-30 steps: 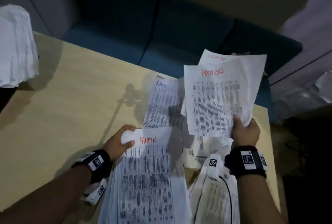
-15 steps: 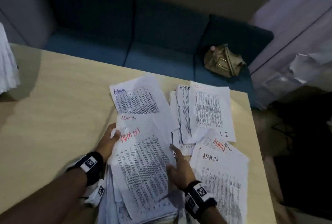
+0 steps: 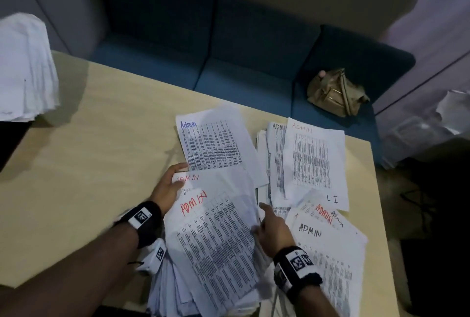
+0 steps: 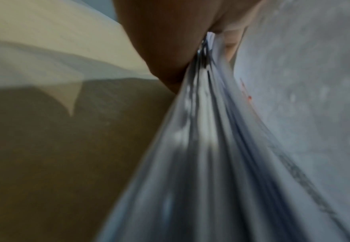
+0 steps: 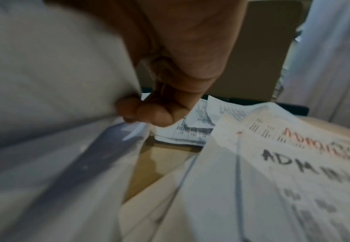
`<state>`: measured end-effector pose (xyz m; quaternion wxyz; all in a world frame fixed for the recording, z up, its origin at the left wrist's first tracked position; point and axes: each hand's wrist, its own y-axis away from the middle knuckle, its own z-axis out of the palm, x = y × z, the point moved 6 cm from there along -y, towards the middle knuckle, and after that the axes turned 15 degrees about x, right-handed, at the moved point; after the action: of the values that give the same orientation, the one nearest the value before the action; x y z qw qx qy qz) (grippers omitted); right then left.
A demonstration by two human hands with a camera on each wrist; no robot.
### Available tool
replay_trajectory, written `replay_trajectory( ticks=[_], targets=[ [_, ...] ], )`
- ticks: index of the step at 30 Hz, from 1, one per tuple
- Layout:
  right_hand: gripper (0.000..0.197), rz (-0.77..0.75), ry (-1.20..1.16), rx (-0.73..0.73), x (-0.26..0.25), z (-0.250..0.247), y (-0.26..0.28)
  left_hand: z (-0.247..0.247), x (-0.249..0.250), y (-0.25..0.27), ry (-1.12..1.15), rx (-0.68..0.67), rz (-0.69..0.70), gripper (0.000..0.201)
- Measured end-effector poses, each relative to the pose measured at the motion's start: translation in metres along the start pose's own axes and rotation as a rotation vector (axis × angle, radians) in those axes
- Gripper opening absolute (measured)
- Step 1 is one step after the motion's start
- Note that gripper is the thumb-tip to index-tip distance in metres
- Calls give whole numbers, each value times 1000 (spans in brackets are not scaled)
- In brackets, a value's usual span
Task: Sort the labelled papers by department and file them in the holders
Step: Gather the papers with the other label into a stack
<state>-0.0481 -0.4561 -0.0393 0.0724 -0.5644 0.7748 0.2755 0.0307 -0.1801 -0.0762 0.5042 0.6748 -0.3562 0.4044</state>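
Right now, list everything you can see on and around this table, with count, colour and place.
table: one, light wood, under the papers
stack in hand: one, white, red ADMIN on top, near edge
blue-labelled sheet: one, white, beyond that stack
far pile: one, white, right of it
near pile: one, white, black ADMIN on top, right corner
paper bundle: one, white, far left
sofa: one, blue, behind table
bag: one, tan, on sofa
left hand: grips stack's left edge
right hand: holds stack's right edge

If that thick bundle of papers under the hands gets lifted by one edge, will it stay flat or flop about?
Probably flop: the bundle is loose thin sheets, already bowed where the left hand grips its edge. The sheets are fanned unevenly, so some may slide out. It likely weighs enough to want both hands; the right hand already holds its other side.
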Motion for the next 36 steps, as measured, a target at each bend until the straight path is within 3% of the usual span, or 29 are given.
replay_trajectory(
  ticks=[3, 6, 7, 9, 10, 12, 13, 15, 17, 21, 27, 30, 32, 34, 36],
  targets=[
    [47, 128, -106, 103, 13, 1, -6, -3, -9, 2, 83, 28, -92, 38],
    [31, 232, -208, 207, 29, -1, -5, -5, -4, 10, 108, 59, -38, 23],
    [29, 216, -216, 221, 31, -2, -3, -4, -3, 11, 120, 48, -7, 27],
    [27, 122, -186, 186, 26, 1, -2, -4, -3, 11, 116, 18, 9, 67],
    [27, 75, -156, 142, 21, 4, -2, -3, -4, 10, 88, 2, 24, 67],
    [24, 52, -74, 59, 16, 10, -5, 1, -3, 9, 27, -23, 43, 41],
    [23, 62, -7, 36, 14, 9, -9, 3, -7, 6, 4, -41, 60, 40],
    [30, 73, 154, 47, 8, -2, -21, 7, -8, 4, -76, -56, 111, 39],
    [39, 62, 207, 120, -5, -20, -40, 7, -11, 1, -111, -11, 113, 26],
    [29, 72, -12, 242, -21, -34, -95, 4, -16, -3, -115, 39, 89, 15],
    [59, 59, 62, 254, -42, -21, -138, 3, -22, -4, -134, 21, 39, 24],
    [64, 199, -88, 272, -38, -12, -143, 4, -24, -4, -122, 13, 20, 29],
    [50, 256, -187, 240, -35, -7, -147, 4, -24, -3, -116, 25, 3, 27],
    [27, 206, -174, 240, -40, -16, -150, 4, -22, -3, -122, 28, 22, 30],
    [27, 199, -198, 331, -35, -39, -156, 4, -22, -4, -100, 28, 23, 35]
  ],
)
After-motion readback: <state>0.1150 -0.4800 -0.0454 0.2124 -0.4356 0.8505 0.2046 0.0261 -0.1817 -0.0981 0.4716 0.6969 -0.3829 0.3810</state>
